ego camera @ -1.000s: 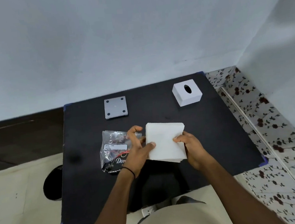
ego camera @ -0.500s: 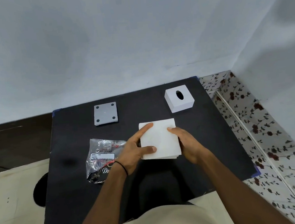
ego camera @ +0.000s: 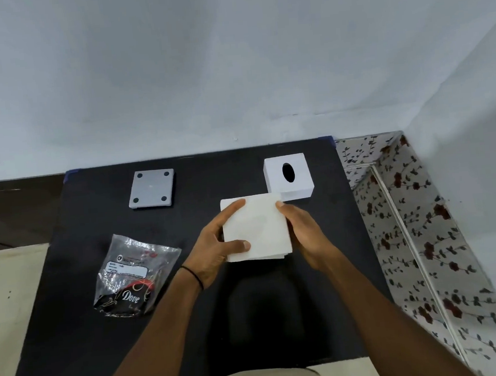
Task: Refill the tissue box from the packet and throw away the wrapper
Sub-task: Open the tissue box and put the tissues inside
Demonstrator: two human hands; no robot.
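A white stack of tissues (ego camera: 259, 225) is held above the black table (ego camera: 72, 323), near its middle. My left hand (ego camera: 216, 247) grips the stack's left side, thumb on top. My right hand (ego camera: 301, 228) clasps its right edge. The white tissue box (ego camera: 299, 171) with a dark oval slot stands at the back right, just beyond the stack's far corner. A grey square base plate (ego camera: 151, 189) with four dark dots lies at the back left. The clear plastic wrapper (ego camera: 134, 275), printed with "Dove", lies flat at the left front.
A pale wall rises behind the table. A floral-patterned ledge (ego camera: 418, 233) runs along the right side, against a second wall. Beige floor shows at the left. My lap in beige cloth is at the bottom edge.
Both hands have carried the tissue stack away from the wrapper, farther back and right, toward the tissue box. The left hand now grips the stack fully. The view has shifted.
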